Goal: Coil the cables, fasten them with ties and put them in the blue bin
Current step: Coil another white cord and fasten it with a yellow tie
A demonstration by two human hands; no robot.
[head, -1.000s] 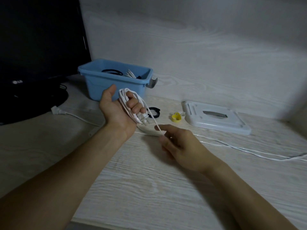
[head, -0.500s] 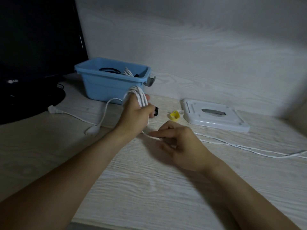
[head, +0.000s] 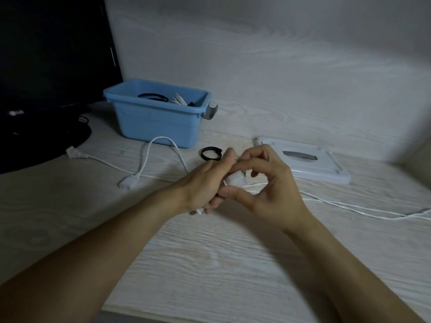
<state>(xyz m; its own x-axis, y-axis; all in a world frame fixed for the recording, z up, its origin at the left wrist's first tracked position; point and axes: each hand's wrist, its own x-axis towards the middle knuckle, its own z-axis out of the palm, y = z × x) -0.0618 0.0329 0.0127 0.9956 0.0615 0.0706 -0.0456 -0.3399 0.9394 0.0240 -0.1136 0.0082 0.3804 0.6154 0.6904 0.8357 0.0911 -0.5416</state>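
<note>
Blue bin (head: 158, 123) far L, some coils already inside. White cable (head: 161, 145) loops in front of it. L hand (head: 205, 185) grips the wound bundle; R hand (head: 268, 190) touching it, pinching the strand. Mid-coil. Next: wind remaining slack, then black tie (head: 211, 154).

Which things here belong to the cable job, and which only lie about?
Job: white cable, coil gripped by left hand, right hand touching it, black tie, blue bin.
Lying about: white lid, monitor.
</note>
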